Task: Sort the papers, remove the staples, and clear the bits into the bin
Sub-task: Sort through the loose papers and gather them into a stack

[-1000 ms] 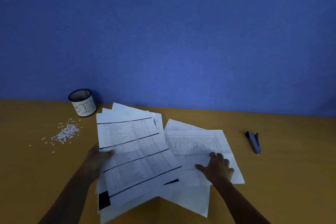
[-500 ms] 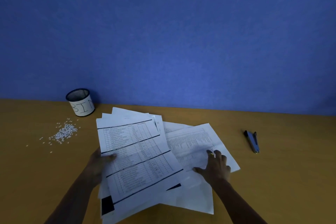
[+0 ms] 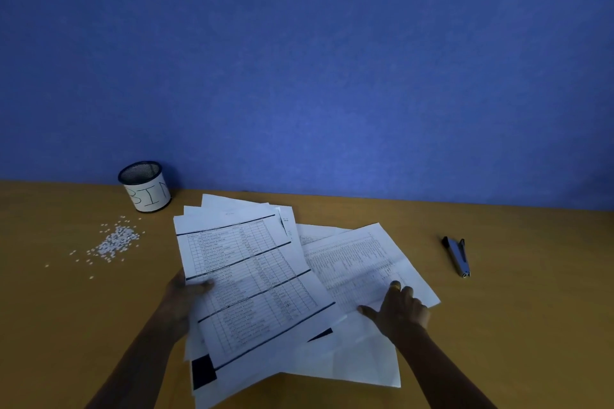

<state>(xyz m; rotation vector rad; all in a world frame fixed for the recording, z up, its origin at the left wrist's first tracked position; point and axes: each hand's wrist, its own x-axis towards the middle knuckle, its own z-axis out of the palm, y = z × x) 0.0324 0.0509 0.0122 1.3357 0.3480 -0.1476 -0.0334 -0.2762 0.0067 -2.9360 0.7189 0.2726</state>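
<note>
At lower centre, the left hand (image 3: pixel 184 297) pinches the left edge of the paper stack (image 3: pixel 246 262), thumb on top. The right hand (image 3: pixel 400 310) presses flat, fingers apart, on a loose sheet (image 3: pixel 358 259). White bits (image 3: pixel 114 241) lie left, near the bin (image 3: pixel 148 196).

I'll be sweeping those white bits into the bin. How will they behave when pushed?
The white bits look tiny and loose, so a push would likely scatter them; strays lie around the heap. They seem light, so some may cling or blow away.
</note>
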